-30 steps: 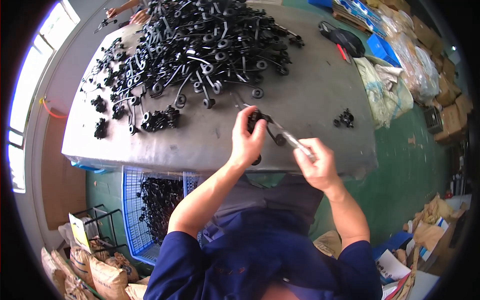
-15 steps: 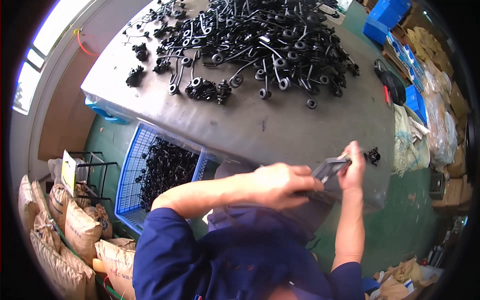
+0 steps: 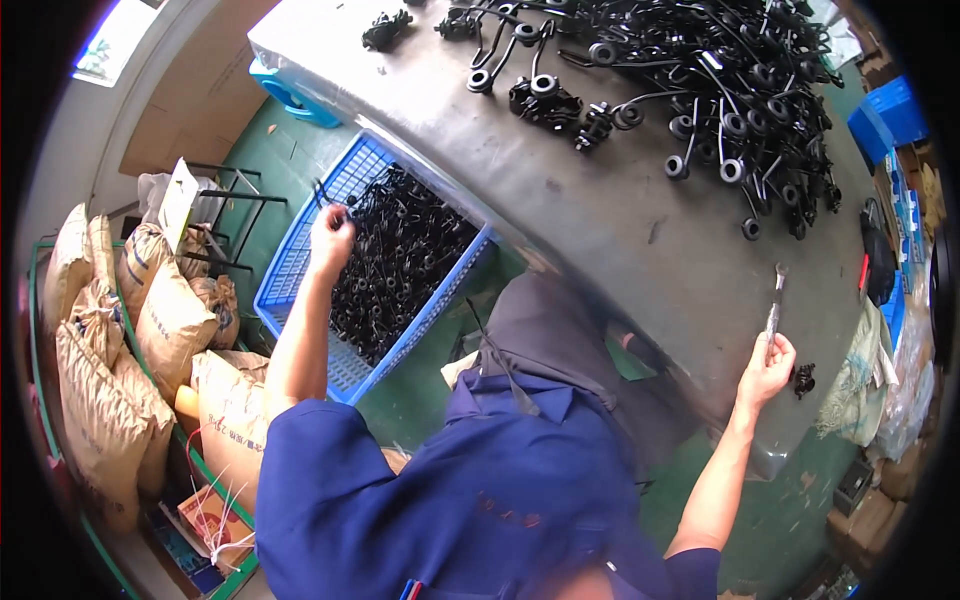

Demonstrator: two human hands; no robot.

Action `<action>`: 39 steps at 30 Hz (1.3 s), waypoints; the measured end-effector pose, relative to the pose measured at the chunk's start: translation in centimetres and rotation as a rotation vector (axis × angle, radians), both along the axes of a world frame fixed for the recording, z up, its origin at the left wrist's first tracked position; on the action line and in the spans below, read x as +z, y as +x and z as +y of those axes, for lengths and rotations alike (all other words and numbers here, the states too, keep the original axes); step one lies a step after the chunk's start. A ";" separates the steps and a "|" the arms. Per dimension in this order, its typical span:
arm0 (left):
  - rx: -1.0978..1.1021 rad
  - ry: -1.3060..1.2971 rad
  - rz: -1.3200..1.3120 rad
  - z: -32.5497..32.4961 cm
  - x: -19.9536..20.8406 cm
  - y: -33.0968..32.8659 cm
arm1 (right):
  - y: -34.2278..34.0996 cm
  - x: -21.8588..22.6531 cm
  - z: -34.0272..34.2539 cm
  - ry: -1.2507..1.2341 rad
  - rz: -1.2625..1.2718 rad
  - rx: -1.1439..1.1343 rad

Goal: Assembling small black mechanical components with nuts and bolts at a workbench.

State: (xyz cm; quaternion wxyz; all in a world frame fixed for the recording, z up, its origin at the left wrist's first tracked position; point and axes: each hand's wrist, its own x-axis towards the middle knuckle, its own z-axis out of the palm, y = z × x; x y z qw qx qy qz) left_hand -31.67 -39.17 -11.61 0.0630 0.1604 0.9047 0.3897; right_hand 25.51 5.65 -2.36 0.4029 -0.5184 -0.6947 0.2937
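Note:
My left hand (image 3: 332, 240) is closed over the far left part of a blue plastic basket (image 3: 375, 378). From its fingers sticks out a thin black metal part (image 3: 321, 193), only partly visible. Below and beside it, the basket holds a heap of black parts (image 3: 410, 260) with rods and ring ends. Over the table's right part, my right hand (image 3: 768, 372) grips a silver wrench (image 3: 775, 300) by its lower end, head pointing away from me. Close to that hand, a small black clamp-like piece (image 3: 804, 379) lies on the table.
A large pile of black rod-and-ring parts (image 3: 700, 90) covers the far side of the grey table (image 3: 600, 215). Brown paper sacks (image 3: 110, 400) and a black metal rack (image 3: 235, 215) stand at the left. Cloth (image 3: 858, 370) and blue bins (image 3: 895, 120) are at the right.
My left hand has swung from beside my right hand to over the basket with the black part. The right hand now holds the wrench apart from it. The view has shifted left.

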 end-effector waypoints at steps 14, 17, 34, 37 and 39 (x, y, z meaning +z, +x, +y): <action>-0.425 -0.518 -0.254 0.4 -8.5 8.0 | 0.0 0.6 -0.2 0.089 -0.128 -0.048; -0.226 -0.088 -0.060 4.5 -5.9 6.4 | -1.1 0.6 -0.8 0.090 -0.085 -0.036; -0.798 0.261 0.534 37.9 18.7 14.4 | -1.7 2.1 -2.3 0.056 0.066 -0.057; -0.748 0.219 0.702 40.7 18.5 12.9 | -1.9 2.7 -2.6 0.023 0.068 -0.051; -0.695 0.115 0.740 42.0 17.9 11.6 | -2.0 2.7 -2.5 0.033 0.052 -0.064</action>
